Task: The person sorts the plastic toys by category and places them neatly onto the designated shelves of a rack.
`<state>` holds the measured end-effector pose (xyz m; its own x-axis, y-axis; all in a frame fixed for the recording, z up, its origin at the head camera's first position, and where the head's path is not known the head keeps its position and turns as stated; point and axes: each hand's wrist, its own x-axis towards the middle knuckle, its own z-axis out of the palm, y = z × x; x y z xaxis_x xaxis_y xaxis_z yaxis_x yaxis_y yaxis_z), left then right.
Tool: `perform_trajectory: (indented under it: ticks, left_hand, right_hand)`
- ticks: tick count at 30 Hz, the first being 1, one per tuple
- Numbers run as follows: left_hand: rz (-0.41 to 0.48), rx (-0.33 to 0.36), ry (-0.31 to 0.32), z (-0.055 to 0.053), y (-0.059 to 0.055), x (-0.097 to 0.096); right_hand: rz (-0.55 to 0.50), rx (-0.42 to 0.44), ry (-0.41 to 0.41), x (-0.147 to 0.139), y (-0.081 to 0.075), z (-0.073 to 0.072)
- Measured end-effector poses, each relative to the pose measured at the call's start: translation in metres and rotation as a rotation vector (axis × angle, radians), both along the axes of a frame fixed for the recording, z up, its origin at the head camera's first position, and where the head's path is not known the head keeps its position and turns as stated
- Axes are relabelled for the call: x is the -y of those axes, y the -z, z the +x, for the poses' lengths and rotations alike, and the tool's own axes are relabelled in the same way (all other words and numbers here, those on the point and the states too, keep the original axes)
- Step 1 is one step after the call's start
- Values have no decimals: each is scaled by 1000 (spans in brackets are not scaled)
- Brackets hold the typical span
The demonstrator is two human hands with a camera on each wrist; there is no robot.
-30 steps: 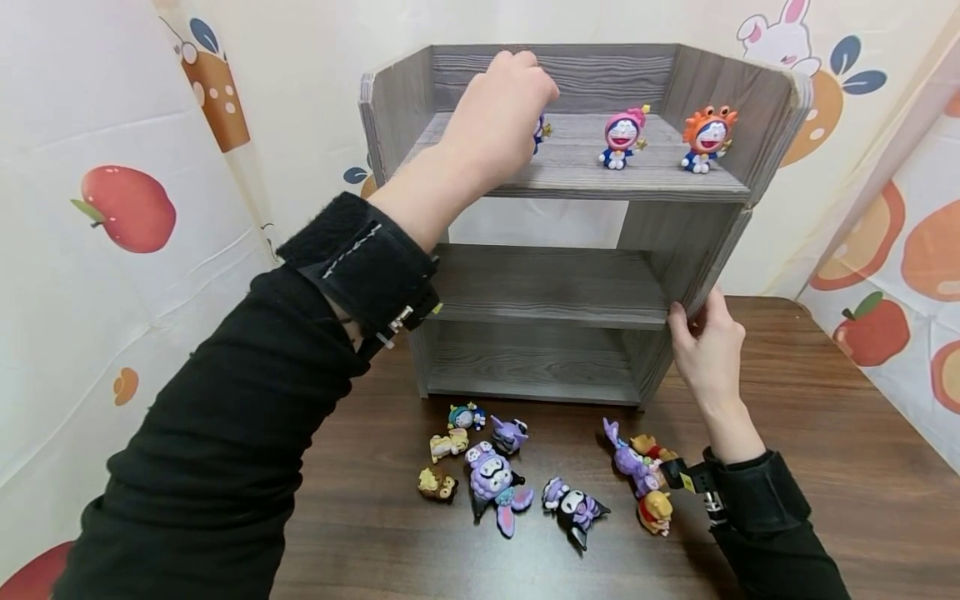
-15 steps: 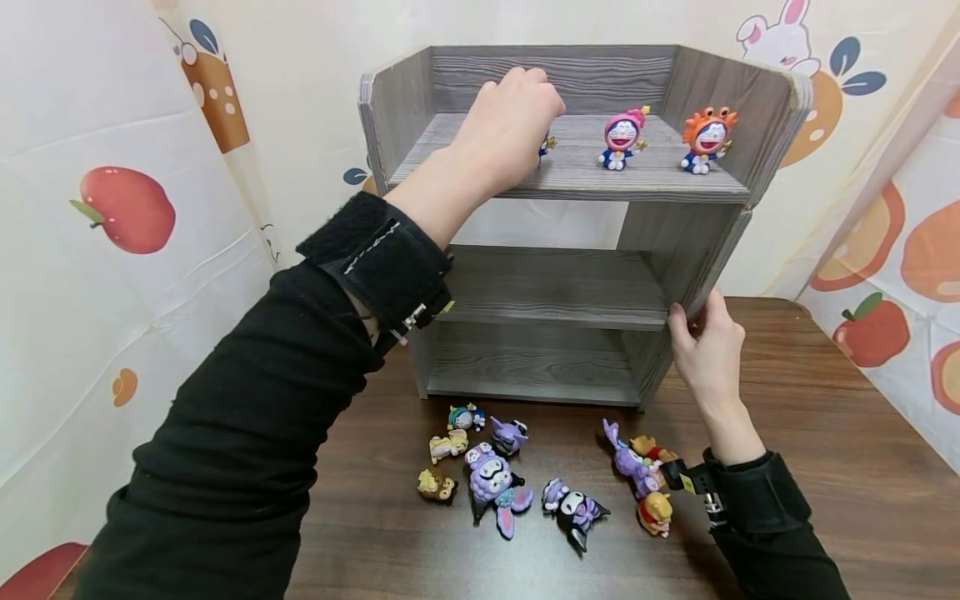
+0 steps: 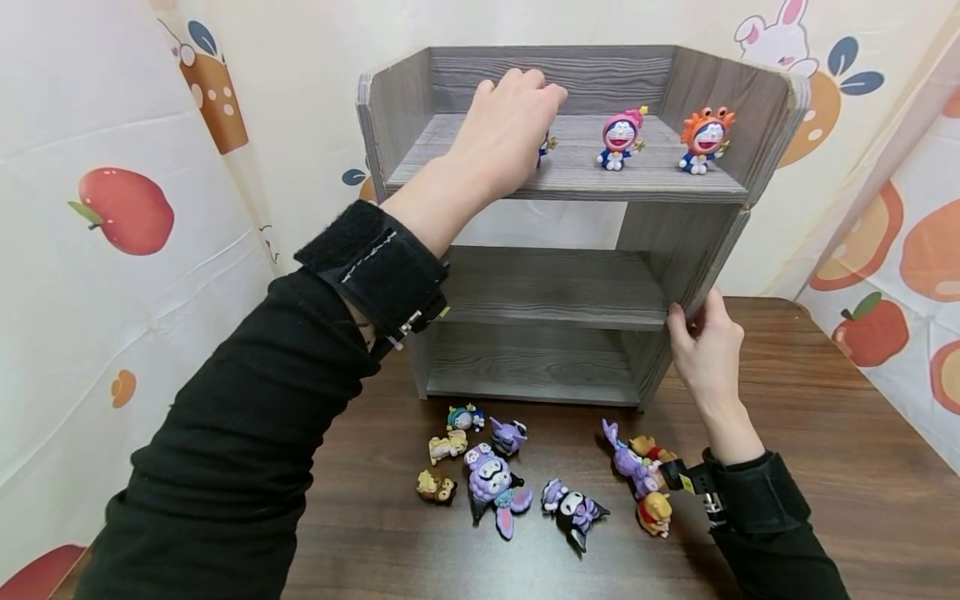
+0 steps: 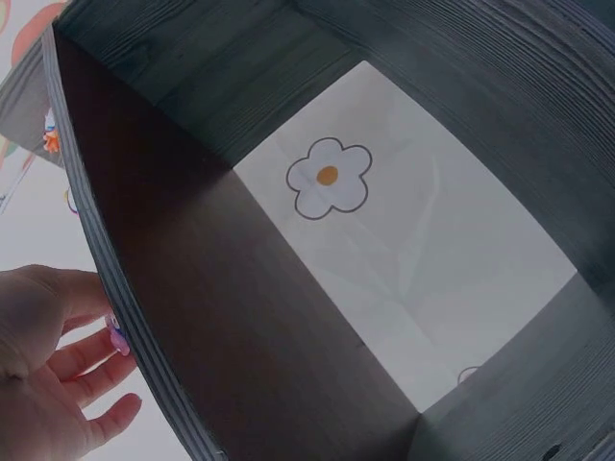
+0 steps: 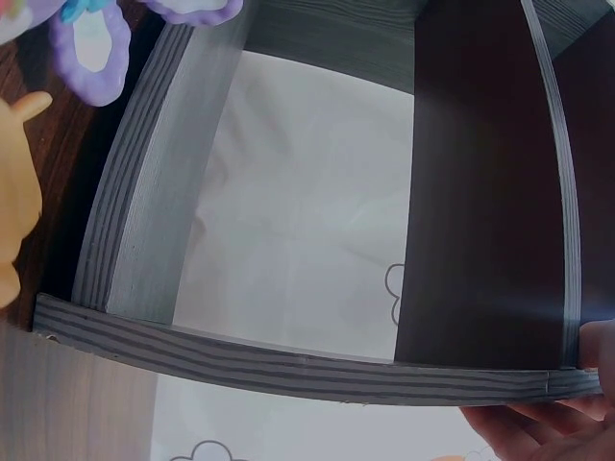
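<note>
Over the top board of the grey wooden shelf [image 3: 555, 287], my left hand [image 3: 506, 133] pinches a small figurine [image 3: 543, 150]. Only a blue edge with a gold bit shows past the fingers. In the left wrist view the same hand [image 4: 38, 346] sits beside the board's front edge, a pinkish-purple part of the figurine [image 4: 117, 338] between its fingers. My right hand [image 3: 708, 354] grips the shelf's right side panel, thumb at the front edge; the right wrist view shows its fingers at that panel too. To the right of my left hand stand a pink-hooded figurine [image 3: 619, 142] and an orange crab-hooded one [image 3: 706, 142].
On the brown table [image 3: 360, 533] before the shelf lie several figurines, among them a large purple one [image 3: 493, 483], a black-and-purple one [image 3: 573, 510] and a yellow bear [image 3: 655, 513]. A fruit-printed cloth [image 3: 195, 333] hangs around the back and sides.
My left hand has shifted slightly right and lower over the top board, the pinched figurine moving with it, then stayed almost still. The right hand keeps its place.
</note>
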<state>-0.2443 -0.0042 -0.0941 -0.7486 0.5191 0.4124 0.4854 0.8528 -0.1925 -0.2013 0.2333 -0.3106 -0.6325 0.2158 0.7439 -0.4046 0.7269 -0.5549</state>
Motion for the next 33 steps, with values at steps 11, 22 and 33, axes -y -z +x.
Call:
perform_trajectory:
  ticks: [11,22,33]
  left_hand:
    - [49,-51,10,8,-5,7]
    - [220,-273,219,32,7,16]
    - [230,-393,545,66,57,30]
  right_hand:
    - [6,-6,4,0,-1,0]
    - [6,0,5,0,0,0]
    - [2,9,9,0,-1,1]
